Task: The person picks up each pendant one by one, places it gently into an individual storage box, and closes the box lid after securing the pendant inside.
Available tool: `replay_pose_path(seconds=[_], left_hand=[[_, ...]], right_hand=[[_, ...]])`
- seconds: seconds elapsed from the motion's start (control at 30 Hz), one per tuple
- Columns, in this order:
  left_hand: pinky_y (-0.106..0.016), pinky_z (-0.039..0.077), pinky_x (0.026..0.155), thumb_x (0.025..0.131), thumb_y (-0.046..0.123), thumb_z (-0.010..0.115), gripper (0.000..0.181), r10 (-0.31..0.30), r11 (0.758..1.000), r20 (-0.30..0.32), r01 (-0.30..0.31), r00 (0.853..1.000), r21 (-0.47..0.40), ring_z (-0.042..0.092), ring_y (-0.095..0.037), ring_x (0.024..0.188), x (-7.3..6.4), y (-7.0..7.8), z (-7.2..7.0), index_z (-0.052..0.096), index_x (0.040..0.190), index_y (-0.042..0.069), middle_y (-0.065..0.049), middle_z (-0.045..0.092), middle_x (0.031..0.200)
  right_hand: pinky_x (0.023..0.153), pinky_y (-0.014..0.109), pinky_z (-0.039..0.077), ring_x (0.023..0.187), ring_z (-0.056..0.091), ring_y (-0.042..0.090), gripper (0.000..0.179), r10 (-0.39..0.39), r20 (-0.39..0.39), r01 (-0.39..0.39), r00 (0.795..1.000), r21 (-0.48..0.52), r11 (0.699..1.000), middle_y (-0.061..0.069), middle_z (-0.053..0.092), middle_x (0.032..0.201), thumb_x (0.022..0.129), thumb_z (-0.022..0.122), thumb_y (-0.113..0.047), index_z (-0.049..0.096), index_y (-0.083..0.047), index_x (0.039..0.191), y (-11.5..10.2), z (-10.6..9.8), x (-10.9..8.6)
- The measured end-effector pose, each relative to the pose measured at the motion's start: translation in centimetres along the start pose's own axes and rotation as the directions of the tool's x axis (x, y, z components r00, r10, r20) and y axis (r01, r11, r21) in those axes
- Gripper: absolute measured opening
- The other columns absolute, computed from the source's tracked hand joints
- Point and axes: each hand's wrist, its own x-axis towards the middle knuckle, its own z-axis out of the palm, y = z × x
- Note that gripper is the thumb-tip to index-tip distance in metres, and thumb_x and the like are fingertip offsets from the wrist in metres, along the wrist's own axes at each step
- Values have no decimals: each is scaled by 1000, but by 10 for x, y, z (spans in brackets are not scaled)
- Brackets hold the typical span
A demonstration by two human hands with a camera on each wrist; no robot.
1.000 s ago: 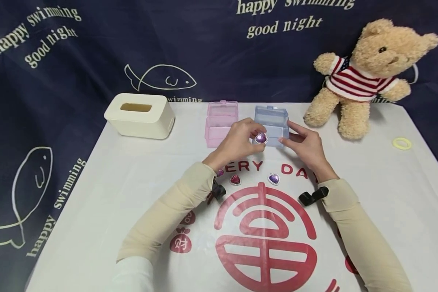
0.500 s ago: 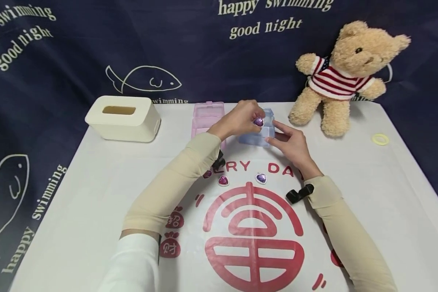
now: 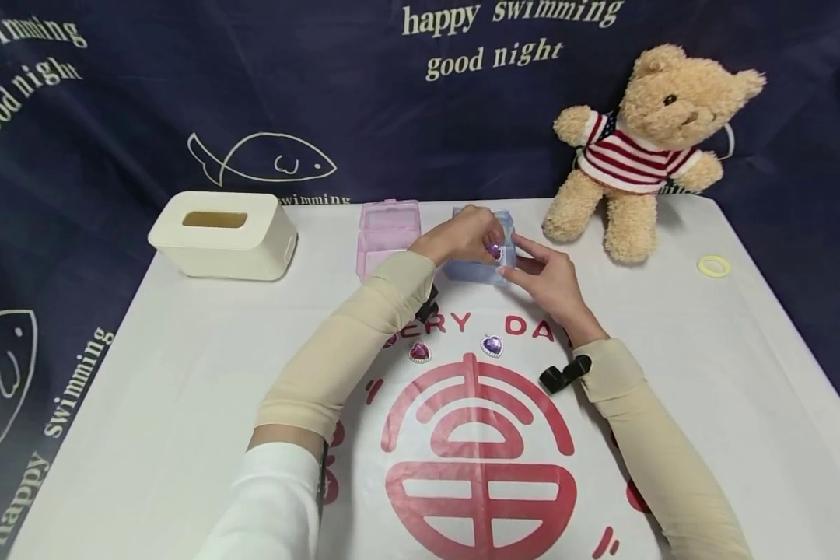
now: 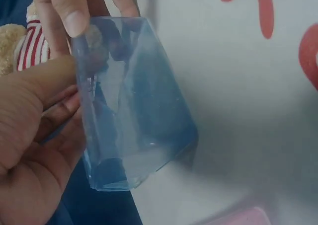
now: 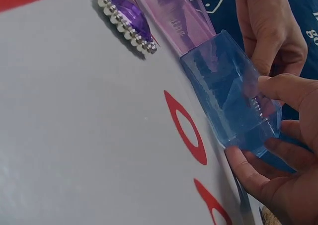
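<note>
In the head view my left hand [image 3: 465, 233] pinches a purple heart-shaped gem [image 3: 495, 251] with a pale beaded rim, held low at the open blue clear plastic box [image 3: 472, 272]. My right hand [image 3: 549, 284] grips that box's right end, thumb at the front and fingers behind. The gem shows through the blue wall in the right wrist view, close to the right thumb. The box fills the middle of the left wrist view. On the table in front lie a red heart gem [image 3: 420, 352], a violet one [image 3: 491, 345] and a pink-purple one [image 3: 390, 340], partly behind the left sleeve.
An open pink clear box [image 3: 390, 225] stands just left of the blue one. Farther left is a cream tissue box [image 3: 224, 237]. A teddy bear [image 3: 637, 155] in a striped shirt sits at the back right, with a yellow ring [image 3: 714, 266] beyond it.
The left hand has carried the gem from in front of the blue box up over it, then lowered it there. The right hand keeps its grip. The head view has shifted to the right.
</note>
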Motion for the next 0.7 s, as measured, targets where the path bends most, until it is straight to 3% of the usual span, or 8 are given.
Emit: replay_pose_path(seconds=[0.13,0.37,0.53,0.7], left_hand=[[-20,53,80,76,7,77,20,-25,1000,29,25,999,4,68,-15,89,2,-3,3,75,96,5,-7,74,95],[-20,49,74,76,5,73,5,-5,998,4,4,1000,63,60,-9,75,5,-3,7,72,79,7,-4,74,84],[-17,43,69,77,4,71,9,-4,997,5,3,1000,79,52,-6,69,6,-2,10,68,72,11,0,70,76],[-17,38,66,77,4,71,13,-28,996,10,27,1000,82,47,-7,69,7,-3,12,66,69,14,5,61,68]], right_hand=[[80,9,49,121,60,27,63,-1,8,1,1000,-6,1000,12,53,142,83,75,-20,50,-16,141,-1,1,-1],[84,14,52,121,60,27,62,-5,-4,4,1000,-28,1000,12,54,141,83,76,-21,51,-16,140,-2,0,-2],[91,26,53,122,59,27,63,-2,-4,2,1000,-47,999,10,51,144,83,75,-22,51,-17,141,-1,-1,-1],[89,22,53,122,59,27,62,1,-2,-1,1000,-58,998,9,51,144,84,75,-23,51,-18,141,0,-1,-1]])
